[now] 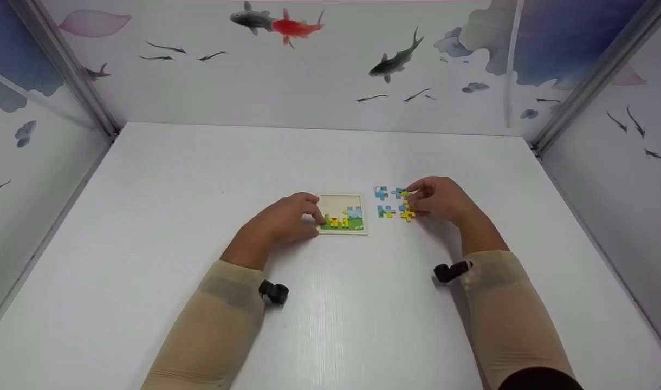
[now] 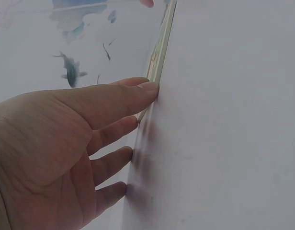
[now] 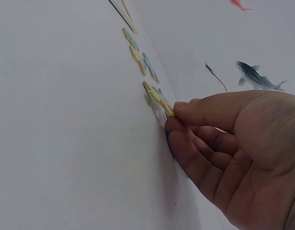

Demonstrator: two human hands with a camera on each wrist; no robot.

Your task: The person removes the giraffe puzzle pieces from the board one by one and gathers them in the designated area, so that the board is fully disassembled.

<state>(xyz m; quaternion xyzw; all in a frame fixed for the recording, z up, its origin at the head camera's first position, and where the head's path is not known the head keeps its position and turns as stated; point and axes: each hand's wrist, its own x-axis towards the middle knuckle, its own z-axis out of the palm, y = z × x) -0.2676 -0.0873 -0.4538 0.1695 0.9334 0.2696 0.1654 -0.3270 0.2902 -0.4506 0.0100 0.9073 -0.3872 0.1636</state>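
loose blue, green and yellow jigsaw pieces [image 1: 386,212] lie between the pale wooden, square-framed puzzle tray [image 1: 365,216] and the right hand [image 1: 439,200], whose thumb and forefinger pinch a flat yellow jigsaw piece [image 3: 156,97]. the left hand [image 1: 288,218], thumb and forefinger on the tray's left edge, other fingers spread, partly covers it. the white table [image 1: 330,325] meets white walls [image 1: 309,81] patterned with fish.

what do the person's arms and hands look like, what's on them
The left hand and right hand are bare, with no gloves. The left sleeve and right sleeve are beige and close-fitting, each with a greyer band near the cuff. A small black device sits at the inner side of each cuff, left and right. No cables show.
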